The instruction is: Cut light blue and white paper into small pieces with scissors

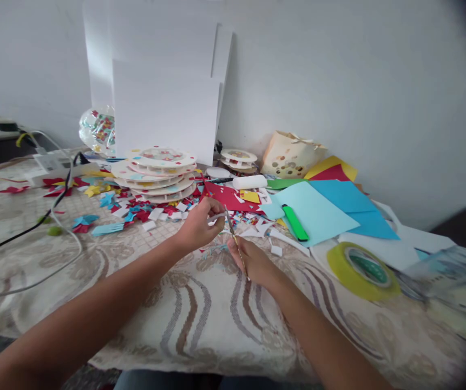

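Observation:
My left hand (202, 225) pinches a narrow white paper strip (216, 217) just above the patterned tablecloth. In my right hand (255, 260) is a slim pair of scissors (233, 232), seen nearly edge-on, silver toward the tip and golden-brown lower down. Its blades meet the right end of the strip; whether they are apart is too small to tell. Beneath and beyond both hands lie small paper scraps, among them a white square (276, 250). A red paper sheet (227, 196) with cut edges lies just behind.
Stacked decorated discs (159, 176) stand behind my left hand, with white boards (165, 108) against the wall. To the right are a green highlighter (295, 222), pale blue paper (317, 208), and a yellow tape roll (340, 265). Cables (60, 211) cross the left side.

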Tool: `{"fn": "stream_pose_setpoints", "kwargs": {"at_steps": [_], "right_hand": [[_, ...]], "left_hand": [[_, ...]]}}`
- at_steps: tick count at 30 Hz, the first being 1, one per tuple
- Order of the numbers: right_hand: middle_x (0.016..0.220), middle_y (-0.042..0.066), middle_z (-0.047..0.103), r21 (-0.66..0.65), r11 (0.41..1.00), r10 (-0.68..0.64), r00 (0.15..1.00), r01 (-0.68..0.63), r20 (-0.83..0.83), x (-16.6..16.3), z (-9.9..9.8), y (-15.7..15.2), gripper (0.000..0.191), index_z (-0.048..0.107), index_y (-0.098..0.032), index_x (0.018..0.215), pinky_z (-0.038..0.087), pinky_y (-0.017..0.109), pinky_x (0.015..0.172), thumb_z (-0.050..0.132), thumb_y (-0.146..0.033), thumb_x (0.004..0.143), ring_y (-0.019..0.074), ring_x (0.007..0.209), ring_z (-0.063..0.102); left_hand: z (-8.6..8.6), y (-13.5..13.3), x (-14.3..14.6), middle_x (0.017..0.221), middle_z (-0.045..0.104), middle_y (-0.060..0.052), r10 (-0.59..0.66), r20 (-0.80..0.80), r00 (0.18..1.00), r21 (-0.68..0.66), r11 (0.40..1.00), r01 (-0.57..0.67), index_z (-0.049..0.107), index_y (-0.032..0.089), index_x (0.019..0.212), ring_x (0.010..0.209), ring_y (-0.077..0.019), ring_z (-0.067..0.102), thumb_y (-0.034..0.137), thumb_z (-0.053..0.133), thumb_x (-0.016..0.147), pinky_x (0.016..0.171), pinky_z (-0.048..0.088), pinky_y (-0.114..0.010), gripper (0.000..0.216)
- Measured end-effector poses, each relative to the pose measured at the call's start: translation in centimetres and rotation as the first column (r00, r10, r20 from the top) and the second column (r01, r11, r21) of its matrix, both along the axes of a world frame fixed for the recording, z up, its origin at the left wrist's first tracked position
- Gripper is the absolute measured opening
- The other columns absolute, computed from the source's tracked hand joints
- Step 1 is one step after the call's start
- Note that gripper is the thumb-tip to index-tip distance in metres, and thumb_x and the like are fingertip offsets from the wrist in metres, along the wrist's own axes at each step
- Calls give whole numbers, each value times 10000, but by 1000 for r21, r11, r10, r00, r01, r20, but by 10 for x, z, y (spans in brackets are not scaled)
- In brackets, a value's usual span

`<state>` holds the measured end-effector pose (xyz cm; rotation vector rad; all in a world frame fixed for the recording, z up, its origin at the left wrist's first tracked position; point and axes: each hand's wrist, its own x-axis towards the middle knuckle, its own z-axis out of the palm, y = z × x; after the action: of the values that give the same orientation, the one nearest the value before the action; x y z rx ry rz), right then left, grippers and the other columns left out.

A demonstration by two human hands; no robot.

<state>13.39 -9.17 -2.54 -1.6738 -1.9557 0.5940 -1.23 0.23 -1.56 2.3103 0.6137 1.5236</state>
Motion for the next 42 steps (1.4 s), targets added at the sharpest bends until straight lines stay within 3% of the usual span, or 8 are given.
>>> {"fn": "stream_pose_setpoints", "kwargs": {"at_steps": [7, 16, 24, 32, 42], "right_hand": [[580, -13, 459, 0, 1000, -27, 1000, 27, 13, 0, -1, -2, 521, 421, -183, 695, 278, 244, 547, 168, -608, 858, 116, 546, 404], [513, -11, 471, -37, 998, -46, 994, 43, -97, 1, -8, 1, 542, 450, -178, 633, 278, 229, 488, 231, -629, 841, 116, 491, 453], [519, 1, 497, -28, 995, -98, 992, 96, -85, 3, -11, 4, 547, 466, -180, 637, 284, 231, 485, 241, -640, 832, 121, 483, 457], [479, -16, 426, -37, 998, -54, 985, 49, -166, 4, -8, 2, 546, 364, -183, 560, 279, 229, 469, 205, -619, 848, 100, 450, 412], [477, -38, 372, -17, 1000, -19, 996, 17, -85, 1, -4, 0, 539, 352, -177, 588, 238, 215, 460, 194, -619, 852, 85, 451, 360]], "left_hand": [[1, 0, -1, 770, 570, 0, 14, -23, 1000, -15, 1000, -14, 367, 194, 787, 645, -81, 521, 157, 532, 695, 603, 422, -222, 192], [-4, 2, 2, 752, 570, 7, 82, -82, 993, -24, 996, -84, 435, 188, 832, 646, -88, 532, 167, 538, 718, 596, 430, -220, 155], [-5, 6, 1, 831, 593, -34, 208, -120, 971, 92, 976, -197, 514, 167, 939, 724, -116, 551, 264, 552, 767, 620, 434, -227, 201], [-3, 9, 1, 730, 588, -26, 198, -147, 969, 162, 971, -174, 553, 156, 828, 674, -116, 535, 253, 492, 808, 621, 424, -226, 116], [-3, 5, 0, 799, 607, -49, 179, -194, 964, 136, 979, -155, 563, 155, 883, 742, -127, 557, 251, 450, 823, 669, 439, -236, 160]]}}
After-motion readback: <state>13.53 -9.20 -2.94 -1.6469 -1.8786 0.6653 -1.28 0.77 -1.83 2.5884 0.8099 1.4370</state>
